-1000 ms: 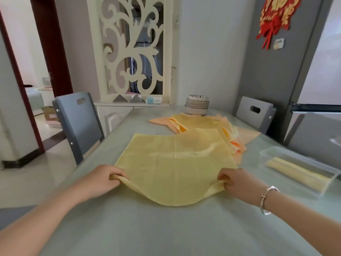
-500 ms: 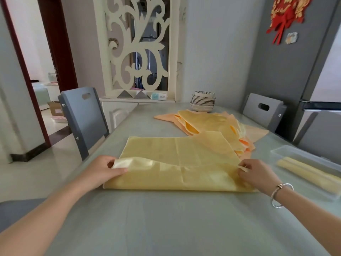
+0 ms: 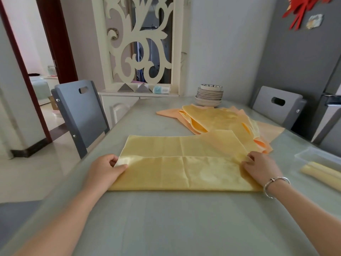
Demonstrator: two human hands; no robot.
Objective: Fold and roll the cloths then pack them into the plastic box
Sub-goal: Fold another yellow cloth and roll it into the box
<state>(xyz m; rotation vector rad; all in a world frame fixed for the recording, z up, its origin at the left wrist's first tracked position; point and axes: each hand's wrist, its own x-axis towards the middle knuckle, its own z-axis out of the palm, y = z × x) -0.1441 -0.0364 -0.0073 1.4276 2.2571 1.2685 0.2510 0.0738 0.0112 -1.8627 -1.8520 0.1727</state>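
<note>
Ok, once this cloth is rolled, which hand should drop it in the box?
Probably right. The right hand grips the yellow cloth on the side nearest the plastic box; the left hand holds the far end.

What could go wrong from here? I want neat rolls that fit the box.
The yellow cloth overlaps the cloth pile at its far right corner, so folding on may drag the pile. The left hand and right hand pinch only the ends, so the fold's middle may sag unevenly. The plastic box already holds a rolled cloth; a loose roll might not fit.
</note>
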